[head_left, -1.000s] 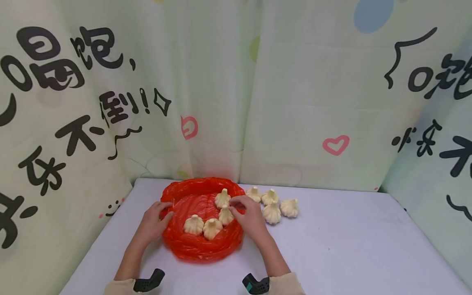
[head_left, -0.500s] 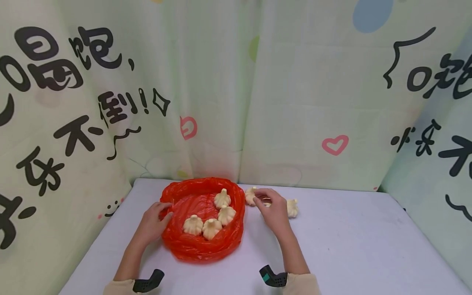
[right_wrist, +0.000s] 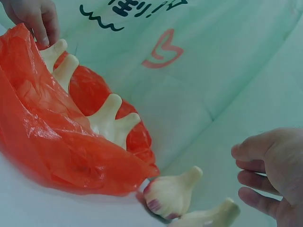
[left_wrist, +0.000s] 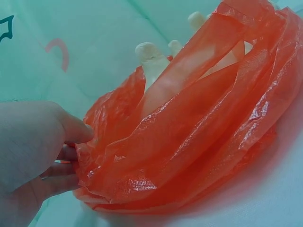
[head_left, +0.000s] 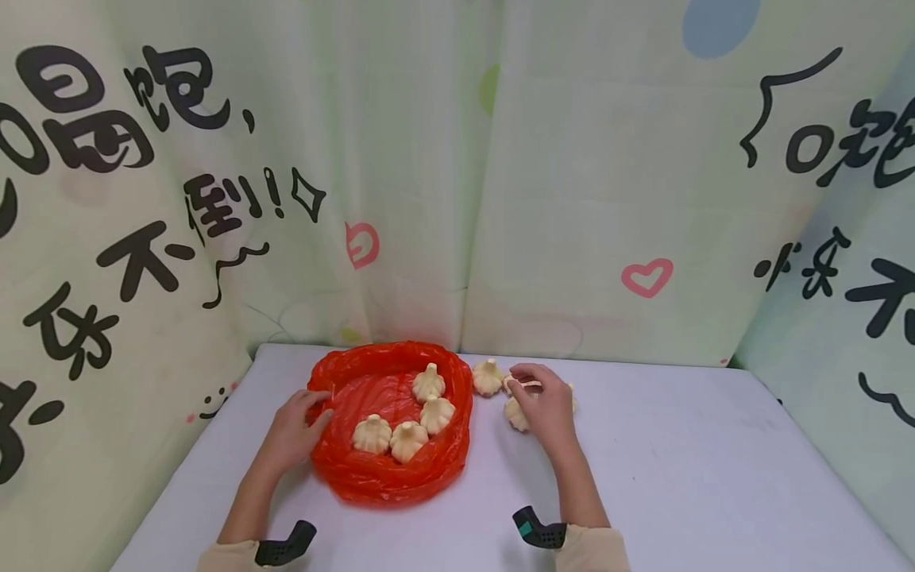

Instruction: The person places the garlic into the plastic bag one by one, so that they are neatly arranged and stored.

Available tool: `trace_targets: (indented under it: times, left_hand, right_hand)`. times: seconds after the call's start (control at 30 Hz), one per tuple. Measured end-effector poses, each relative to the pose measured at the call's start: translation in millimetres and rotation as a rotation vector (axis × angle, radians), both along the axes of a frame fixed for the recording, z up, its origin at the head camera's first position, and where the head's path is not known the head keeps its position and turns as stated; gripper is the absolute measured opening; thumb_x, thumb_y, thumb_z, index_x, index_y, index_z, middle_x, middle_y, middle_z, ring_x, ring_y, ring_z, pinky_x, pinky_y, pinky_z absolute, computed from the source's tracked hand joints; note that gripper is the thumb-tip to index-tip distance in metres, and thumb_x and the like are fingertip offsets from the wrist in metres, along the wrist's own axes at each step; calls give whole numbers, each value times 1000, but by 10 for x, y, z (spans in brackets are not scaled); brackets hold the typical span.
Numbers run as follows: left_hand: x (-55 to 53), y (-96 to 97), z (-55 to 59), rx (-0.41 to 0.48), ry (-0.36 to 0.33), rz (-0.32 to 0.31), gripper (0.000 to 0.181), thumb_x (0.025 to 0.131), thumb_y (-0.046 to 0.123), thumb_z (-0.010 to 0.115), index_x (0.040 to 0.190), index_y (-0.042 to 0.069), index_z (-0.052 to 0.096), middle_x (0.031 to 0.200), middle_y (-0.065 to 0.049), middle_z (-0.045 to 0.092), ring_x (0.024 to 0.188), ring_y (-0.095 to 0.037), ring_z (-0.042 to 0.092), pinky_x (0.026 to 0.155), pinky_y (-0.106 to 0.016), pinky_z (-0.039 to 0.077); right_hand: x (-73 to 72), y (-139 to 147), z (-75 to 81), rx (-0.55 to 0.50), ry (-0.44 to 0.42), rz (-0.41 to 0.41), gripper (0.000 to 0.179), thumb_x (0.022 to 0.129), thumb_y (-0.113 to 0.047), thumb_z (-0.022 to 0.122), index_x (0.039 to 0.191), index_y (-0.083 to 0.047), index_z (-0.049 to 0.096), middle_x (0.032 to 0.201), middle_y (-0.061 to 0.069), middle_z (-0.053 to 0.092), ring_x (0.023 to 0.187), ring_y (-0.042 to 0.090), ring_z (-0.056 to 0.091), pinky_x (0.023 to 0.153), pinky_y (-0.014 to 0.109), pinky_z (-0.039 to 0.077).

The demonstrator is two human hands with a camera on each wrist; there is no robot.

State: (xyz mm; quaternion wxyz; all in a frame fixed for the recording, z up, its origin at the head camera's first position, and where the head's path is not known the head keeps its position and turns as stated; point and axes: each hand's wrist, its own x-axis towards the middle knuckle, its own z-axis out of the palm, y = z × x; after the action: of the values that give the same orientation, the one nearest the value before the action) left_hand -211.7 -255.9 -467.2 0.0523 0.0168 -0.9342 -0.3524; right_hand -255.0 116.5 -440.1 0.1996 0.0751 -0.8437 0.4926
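A red plastic bag (head_left: 389, 481) stands with its mouth spread wide. In it lie several garlic bulbs, one near the front left (head_left: 372, 434) and another at the back right (head_left: 429, 383). My left hand (head_left: 295, 429) pinches the bag's left rim between thumb and fingers. Right of the bag, my right hand (head_left: 546, 405) hovers over loose garlic bulbs, fingers slightly bent and holding nothing. One loose bulb (head_left: 488, 377) sits near the bag's rim, and a second bulb (head_left: 516, 415) shows partly below my fingers. The hand hides much of the others.
The white table (head_left: 686, 461) carries the bag and the garlic. A printed curtain (head_left: 572, 199) rises behind the table's back edge and along both sides. Black wrist cameras (head_left: 286, 544) sit on both forearms.
My right hand has gone from inside the bag's right side out to the loose garlic bulbs on the right. The left hand stays at the rim. The head view has shifted slightly.
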Motion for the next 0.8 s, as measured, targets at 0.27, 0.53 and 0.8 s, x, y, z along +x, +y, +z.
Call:
trace_targets:
  times: [0.27, 0.53, 0.8]
  left_hand:
    - [3, 1, -3, -2, -7, 3, 43, 94, 17, 59, 134, 4, 51, 132, -20, 50, 120, -37, 50, 87, -47, 57]
    - [14, 9, 29, -1, -22, 7, 44, 94, 17, 60, 135, 4, 51, 133, -21, 49, 122, -39, 48, 87, -48, 57]
    - [11, 14, 13, -10, -16, 4, 43, 94, 17, 60, 134, 4, 51, 133, -22, 49, 122, -39, 49, 87, -48, 57]
  right_hand:
    - [-45, 127, -73, -30, 70, -32, 20, 80, 1, 74, 100, 0, 71, 99, 14, 71, 90, 26, 68, 76, 33, 60]
    - [-91, 168, -127, 26, -37, -39, 20, 82, 0, 72, 102, 0, 70, 104, 15, 69, 95, 29, 65, 83, 45, 57]
    - [-83, 181, -192, 22, -97, -54, 20, 84, -1, 70, 104, -1, 70, 104, 14, 68, 96, 27, 66, 84, 43, 57]
